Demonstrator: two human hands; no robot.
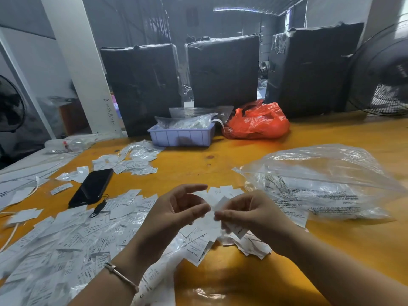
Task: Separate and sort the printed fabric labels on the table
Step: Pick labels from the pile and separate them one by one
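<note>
A large heap of white printed fabric labels covers the near left of the yellow table. Smaller label groups lie further back and under my hands. My left hand and my right hand meet above the table's middle. Between their fingertips is a white label, pinched by both. A second label hangs from under my right hand's fingers. A bracelet circles my left wrist.
A black phone with a strap lies left of my hands. A clear plastic bag spreads at right. Behind stand a lilac tray, a red bag, three black wrapped bales and a fan.
</note>
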